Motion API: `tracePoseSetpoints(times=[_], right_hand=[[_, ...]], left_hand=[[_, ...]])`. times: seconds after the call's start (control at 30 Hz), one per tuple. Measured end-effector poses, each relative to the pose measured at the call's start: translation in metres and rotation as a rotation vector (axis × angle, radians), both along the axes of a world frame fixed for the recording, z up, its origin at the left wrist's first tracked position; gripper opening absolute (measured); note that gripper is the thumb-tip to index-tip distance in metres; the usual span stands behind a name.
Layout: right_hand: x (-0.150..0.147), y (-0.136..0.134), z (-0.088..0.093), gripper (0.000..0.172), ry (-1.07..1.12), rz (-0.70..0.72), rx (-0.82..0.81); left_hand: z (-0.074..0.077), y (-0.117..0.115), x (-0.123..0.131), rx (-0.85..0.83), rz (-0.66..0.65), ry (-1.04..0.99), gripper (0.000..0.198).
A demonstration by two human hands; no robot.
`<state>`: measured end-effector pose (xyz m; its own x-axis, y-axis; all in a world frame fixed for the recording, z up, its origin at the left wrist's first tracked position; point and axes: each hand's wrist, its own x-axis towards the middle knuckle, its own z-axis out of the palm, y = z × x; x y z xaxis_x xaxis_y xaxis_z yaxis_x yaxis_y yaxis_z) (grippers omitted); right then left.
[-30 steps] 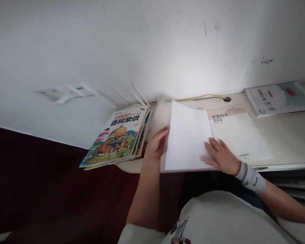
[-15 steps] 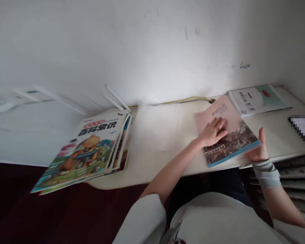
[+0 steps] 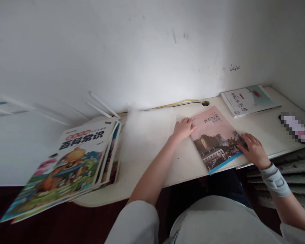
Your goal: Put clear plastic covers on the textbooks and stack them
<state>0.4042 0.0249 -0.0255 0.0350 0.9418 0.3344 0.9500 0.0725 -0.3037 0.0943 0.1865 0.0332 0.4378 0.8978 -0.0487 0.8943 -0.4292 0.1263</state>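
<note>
A pink history book (image 3: 215, 139) with a town photo on its cover lies closed on the white desk (image 3: 147, 159). My left hand (image 3: 183, 129) rests with curled fingers on the book's upper left edge. My right hand (image 3: 254, 150), with a grey wrist brace, lies flat with fingers spread on the book's lower right corner. A stack of colourful children's books (image 3: 71, 162) hangs over the desk's left end, well away from my left arm.
A white and teal booklet (image 3: 249, 100) lies at the back right by the wall. A yellow cable (image 3: 178, 103) runs into a hole in the desk. A blurred-out object (image 3: 296, 127) sits at the right edge.
The open book has been shut, pink cover up. My left hand moved from its left page to its upper left edge; my right hand settled on its lower right corner. The view shifted right.
</note>
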Motion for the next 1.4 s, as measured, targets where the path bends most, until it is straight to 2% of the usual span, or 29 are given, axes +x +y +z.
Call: tracePoseSetpoints(times=[0.07, 0.17, 0.27, 0.33, 0.43, 0.6, 0.7, 0.8, 0.93, 1.03, 1.13, 1.2, 1.27, 1.33, 1.4], right_hand=[[0.001, 0.014, 0.006, 0.052, -0.09, -0.062, -0.027], [0.003, 0.04, 0.025, 0.051, -0.187, -0.135, -0.056], [0.007, 0.057, 0.045, 0.047, -0.253, -0.188, -0.147], [0.012, 0.06, 0.053, 0.043, -0.235, -0.223, -0.263], [0.018, 0.055, 0.054, 0.043, -0.167, -0.289, -0.382], [0.019, 0.057, 0.045, 0.037, -0.043, -0.255, -0.348], [0.019, 0.068, 0.042, 0.032, 0.056, -0.286, -0.28], [0.021, 0.078, 0.038, 0.027, 0.163, -0.295, -0.189], [0.023, 0.092, 0.033, 0.025, 0.227, -0.307, -0.119], [0.018, 0.104, 0.032, 0.019, 0.218, -0.323, -0.125], [0.006, 0.12, 0.034, 0.012, 0.165, -0.292, -0.163], [-0.004, 0.129, 0.036, 0.012, 0.108, -0.252, -0.187], [-0.013, 0.137, 0.037, 0.012, 0.068, -0.215, -0.201], [-0.018, 0.141, 0.037, 0.014, 0.059, -0.195, -0.208], [-0.019, 0.143, 0.037, 0.016, 0.057, -0.181, -0.195]], left_hand=[[0.006, -0.027, -0.016, 0.022, 0.03, 0.03, 0.048], [0.014, -0.068, -0.042, -0.025, 0.081, 0.085, 0.044], [0.018, -0.086, -0.063, -0.115, 0.161, -0.03, 0.038], [0.016, -0.079, -0.069, -0.143, 0.199, -0.199, 0.032], [0.008, -0.049, -0.062, -0.18, 0.228, -0.348, 0.026], [0.001, 0.013, -0.026, -0.192, 0.213, -0.375, 0.033], [-0.001, 0.036, -0.013, -0.176, 0.22, -0.409, 0.033], [-0.004, 0.044, -0.011, -0.16, 0.242, -0.461, 0.027], [-0.01, 0.044, -0.013, -0.13, 0.285, -0.544, 0.025], [-0.012, 0.046, -0.018, -0.119, 0.318, -0.55, 0.025], [-0.008, 0.048, -0.031, -0.151, 0.326, -0.489, 0.014], [-0.002, 0.042, -0.04, -0.136, 0.328, -0.451, 0.008], [0.006, 0.026, -0.044, -0.065, 0.317, -0.438, 0.013], [0.011, -0.003, -0.04, 0.011, 0.266, -0.445, 0.026], [0.012, -0.043, -0.03, 0.029, 0.155, -0.451, 0.035]])
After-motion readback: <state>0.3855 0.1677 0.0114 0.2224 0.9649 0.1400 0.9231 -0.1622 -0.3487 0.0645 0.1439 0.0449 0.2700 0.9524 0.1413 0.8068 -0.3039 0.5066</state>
